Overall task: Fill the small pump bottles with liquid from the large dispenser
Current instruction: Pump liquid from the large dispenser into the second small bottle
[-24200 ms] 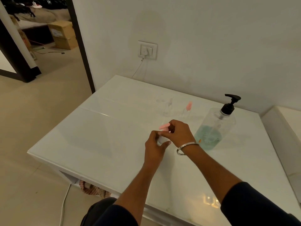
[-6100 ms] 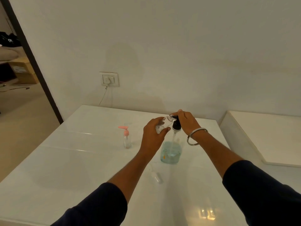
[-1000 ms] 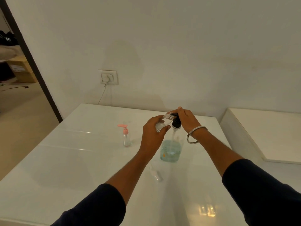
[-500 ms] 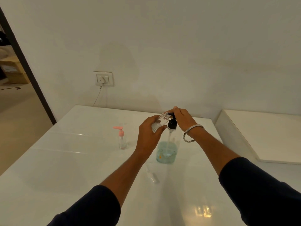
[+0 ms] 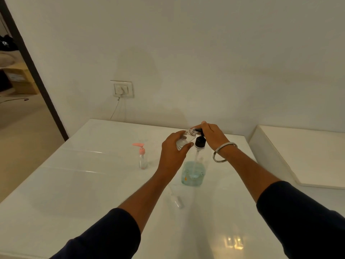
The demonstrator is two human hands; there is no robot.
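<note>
The white table carries the same layout as a second ago; nothing on it has shifted, only the camera view has slid a little. The large dispenser stands just right of centre, its blue-green liquid low in the body, about as low as six seconds back, so the pumping is drawing slowly.

The right hand remains on top of the black pump head, fingers curled over it and pressing down. The left hand keeps its fingers wrapped round the small clear bottle, tilted with its open neck touching the spout. Both holds match the earlier frames, which suggests the same fill step is still running and this first bottle is not yet done.

To the left, well apart from the hands, the pink-pump bottle stands upright with its pump on, apparently unfilled, so at least one more bottle waits. Near the left forearm lies the removed pump cap, pale and on its side.

Hard to make out: how much liquid is in the held bottle, since the fingers cover most of it and clear plastic blurs against the skin. The spout tip is hidden between the hands, and no stream can be seen.
</note>
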